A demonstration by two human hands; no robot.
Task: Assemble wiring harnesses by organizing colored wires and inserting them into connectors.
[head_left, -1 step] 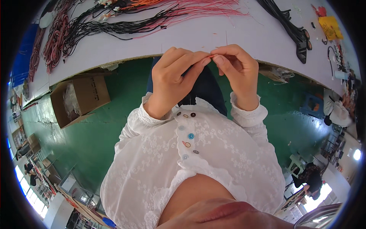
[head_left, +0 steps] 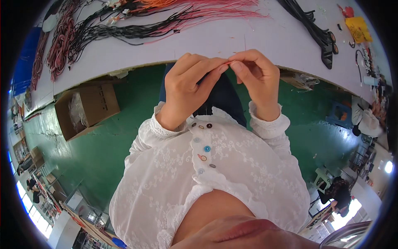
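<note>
Over the table's near edge, my left hand and my right hand meet fingertip to fingertip. Both are closed in a pinch between thumb and forefinger. A sliver of thin orange-red wire shows between the fingertips; the fingers cover the rest of it. Beyond my hands lies a long spread of loose wires, black on the left and red toward the right.
Bundled striped wires lie at the table's left. Black cables and a black tool with orange rings are at right, near a yellow packet. An open cardboard box stands on the green floor.
My fingertips have drawn slightly closer together, and less of the orange-red wire shows between them. Both hands keep their pinch.
</note>
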